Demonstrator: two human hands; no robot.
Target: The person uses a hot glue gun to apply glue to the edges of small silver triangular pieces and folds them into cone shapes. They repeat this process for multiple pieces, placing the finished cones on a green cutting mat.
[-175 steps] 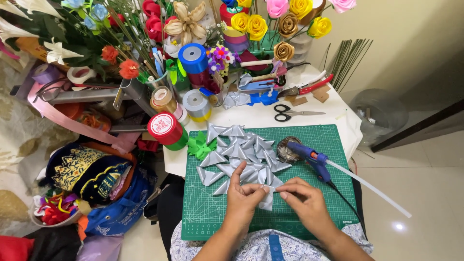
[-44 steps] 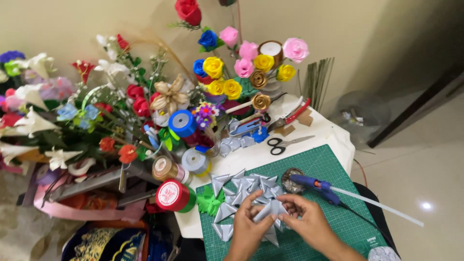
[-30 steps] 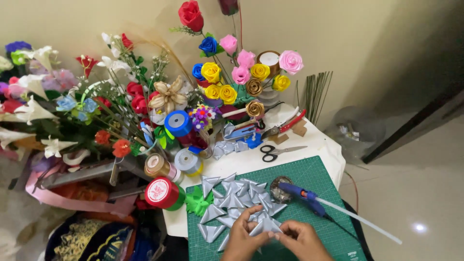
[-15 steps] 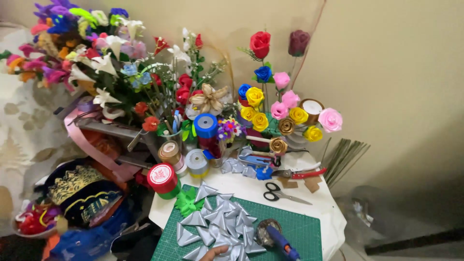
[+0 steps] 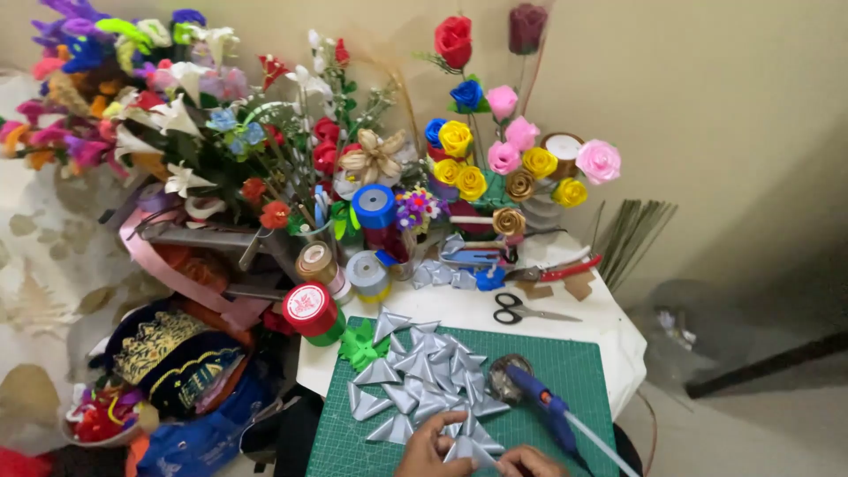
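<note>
Head view down onto a green cutting mat (image 5: 565,371) on a white bench (image 5: 530,309). At the bottom edge, left hand (image 5: 430,446) and right hand (image 5: 530,461) both pinching one folded silver ribbon petal (image 5: 468,450), fingers curled closed on it, right hand only partly in frame. Beyond the hands, a cluster of finished silver ribbon petals (image 5: 415,375) fanned in rings across the mat, seemingly well along as a bow or star, with the near side not yet filled. Just beside the cluster, a blue glue gun (image 5: 543,411) lying on the mat with its glue stick trailing off to the lower right. Farther back, black-handled scissors (image 5: 521,309), red-handled pliers (image 5: 561,269), ribbon spools (image 5: 340,283) in red, gold, pale blue and blue, and a small green bow (image 5: 362,344). Behind, ribbon roses (image 5: 495,159) on stems, their holder hidden; no open container with contents to be made out.
</note>
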